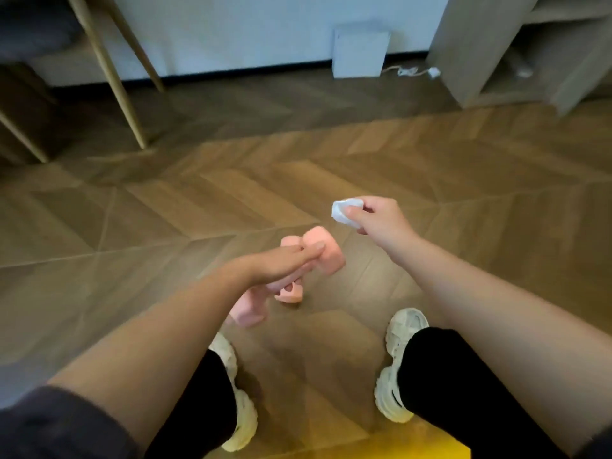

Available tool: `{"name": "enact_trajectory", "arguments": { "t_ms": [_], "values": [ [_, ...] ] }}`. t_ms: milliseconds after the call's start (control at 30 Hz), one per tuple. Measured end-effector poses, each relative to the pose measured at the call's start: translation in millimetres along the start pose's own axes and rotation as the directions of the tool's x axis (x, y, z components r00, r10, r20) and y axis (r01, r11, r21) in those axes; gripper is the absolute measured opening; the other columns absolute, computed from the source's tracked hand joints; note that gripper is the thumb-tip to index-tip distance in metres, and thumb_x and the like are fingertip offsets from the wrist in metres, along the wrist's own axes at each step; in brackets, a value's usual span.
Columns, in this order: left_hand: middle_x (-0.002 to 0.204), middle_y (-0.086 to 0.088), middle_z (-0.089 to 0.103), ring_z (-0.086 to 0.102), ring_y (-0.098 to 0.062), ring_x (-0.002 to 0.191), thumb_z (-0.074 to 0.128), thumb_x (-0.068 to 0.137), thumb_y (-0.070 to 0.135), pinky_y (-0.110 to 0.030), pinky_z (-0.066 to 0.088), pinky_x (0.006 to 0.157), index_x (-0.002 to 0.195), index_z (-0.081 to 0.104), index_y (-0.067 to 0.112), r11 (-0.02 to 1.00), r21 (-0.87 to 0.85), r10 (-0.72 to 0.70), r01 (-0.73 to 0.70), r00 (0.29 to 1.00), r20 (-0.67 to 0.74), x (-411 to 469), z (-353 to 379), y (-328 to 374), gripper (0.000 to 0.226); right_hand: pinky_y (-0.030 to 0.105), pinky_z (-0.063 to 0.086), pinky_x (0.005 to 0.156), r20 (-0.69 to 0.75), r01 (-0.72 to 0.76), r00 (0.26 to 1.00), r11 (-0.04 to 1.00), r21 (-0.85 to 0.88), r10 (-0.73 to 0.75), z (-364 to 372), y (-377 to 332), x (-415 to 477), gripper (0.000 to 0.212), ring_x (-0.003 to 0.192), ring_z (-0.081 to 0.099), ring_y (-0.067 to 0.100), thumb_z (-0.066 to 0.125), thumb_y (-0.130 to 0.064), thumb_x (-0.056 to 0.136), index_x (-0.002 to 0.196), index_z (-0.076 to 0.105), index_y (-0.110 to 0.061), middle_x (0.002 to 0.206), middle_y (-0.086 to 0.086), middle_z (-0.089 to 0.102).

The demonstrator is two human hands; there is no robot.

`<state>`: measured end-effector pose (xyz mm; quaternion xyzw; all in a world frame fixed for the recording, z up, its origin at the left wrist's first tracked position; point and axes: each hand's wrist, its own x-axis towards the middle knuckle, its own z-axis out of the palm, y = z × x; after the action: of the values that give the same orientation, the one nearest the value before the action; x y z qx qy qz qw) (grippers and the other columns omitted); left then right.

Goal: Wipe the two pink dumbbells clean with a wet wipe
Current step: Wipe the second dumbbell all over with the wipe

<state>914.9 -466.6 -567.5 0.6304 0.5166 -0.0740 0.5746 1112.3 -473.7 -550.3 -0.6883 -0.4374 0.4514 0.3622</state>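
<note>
Two pink dumbbells lie close together on the wooden floor in front of my feet. My left hand (281, 265) reaches over them and grips one pink dumbbell (326, 253) round its handle, thumb lying along the top, fingers curled underneath. Its near head shows below my wrist. The second pink dumbbell (289, 293) sits partly hidden under that hand. My right hand (381, 220) hovers to the right and a little beyond them, pinching a crumpled white wet wipe (344, 210) in its fingertips. The wipe touches neither dumbbell.
My two white shoes (402, 359) stand just behind the dumbbells. Slanted wooden furniture legs (109, 74) rise at the back left. A white box (361, 49) with a cable leans against the wall, and a grey shelf unit (496, 54) stands at the back right. Something yellow (414, 448) lies at the bottom edge.
</note>
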Motion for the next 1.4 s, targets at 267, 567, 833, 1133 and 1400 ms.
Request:
{"name": "enact_trajectory", "arguments": {
  "t_ms": [267, 567, 833, 1133, 1400],
  "values": [
    [0.076, -0.002, 0.052, 0.044, -0.016, 0.060, 0.032, 0.096, 0.068, -0.026, 0.038, 0.054, 0.105, 0.060, 0.017, 0.934, -0.265, 0.130, -0.241, 0.918, -0.375, -106, -2, 48, 0.059, 0.002, 0.043, 0.076, -0.003, 0.236, 0.971, 0.962, 0.141, -0.237, -17, -66, -77, 0.025, 0.094, 0.062, -0.004, 0.054, -0.009, 0.096, 0.113, 0.071, -0.014, 0.108, -0.014, 0.068],
    [0.067, -0.001, 0.063, 0.046, -0.008, 0.044, 0.079, 0.082, 0.023, -0.023, 0.041, 0.041, 0.092, 0.060, 0.007, 0.717, -0.612, -0.067, -0.333, 0.841, -0.537, -88, 10, 32, 0.026, 0.030, 0.057, 0.079, 0.121, -0.113, 0.990, 0.922, 0.369, 0.073, 0, -35, -75, 0.021, 0.077, 0.069, 0.014, 0.060, 0.001, 0.091, 0.102, 0.072, -0.013, 0.092, 0.004, 0.074],
    [0.043, 0.006, 0.045, 0.037, -0.008, 0.036, 0.077, 0.082, 0.006, -0.017, 0.032, 0.035, 0.078, 0.053, 0.012, 0.715, -0.649, -0.093, -0.260, 0.884, -0.458, -81, 8, 29, 0.025, 0.028, 0.058, 0.070, 0.199, -0.179, 0.974, 0.903, 0.390, 0.107, 11, -25, -73, 0.014, 0.078, 0.071, 0.013, 0.061, -0.002, 0.094, 0.100, 0.070, -0.010, 0.087, 0.001, 0.076],
    [0.056, -0.004, 0.050, 0.037, -0.012, 0.040, 0.073, 0.082, -0.004, -0.025, 0.034, 0.041, 0.072, 0.055, 0.013, 0.669, -0.647, -0.075, -0.366, 0.833, -0.548, -76, 10, 33, 0.027, 0.038, 0.055, 0.078, 0.403, -0.390, 0.897, 0.762, 0.518, 0.185, 1, -28, -71, 0.028, 0.081, 0.069, 0.024, 0.041, 0.005, 0.092, 0.079, 0.062, -0.008, 0.091, 0.010, 0.072],
    [0.055, -0.002, 0.049, 0.036, -0.011, 0.041, 0.067, 0.084, -0.010, -0.022, 0.030, 0.041, 0.075, 0.058, 0.010, 0.690, -0.624, -0.040, -0.366, 0.842, -0.538, -74, 14, 30, 0.024, 0.028, 0.057, 0.066, 0.507, -0.485, 0.823, 0.784, 0.388, 0.258, 4, -22, -69, 0.042, 0.084, 0.074, 0.016, 0.079, -0.021, 0.073, 0.110, 0.063, -0.009, 0.096, 0.005, 0.076]
  ]
}}
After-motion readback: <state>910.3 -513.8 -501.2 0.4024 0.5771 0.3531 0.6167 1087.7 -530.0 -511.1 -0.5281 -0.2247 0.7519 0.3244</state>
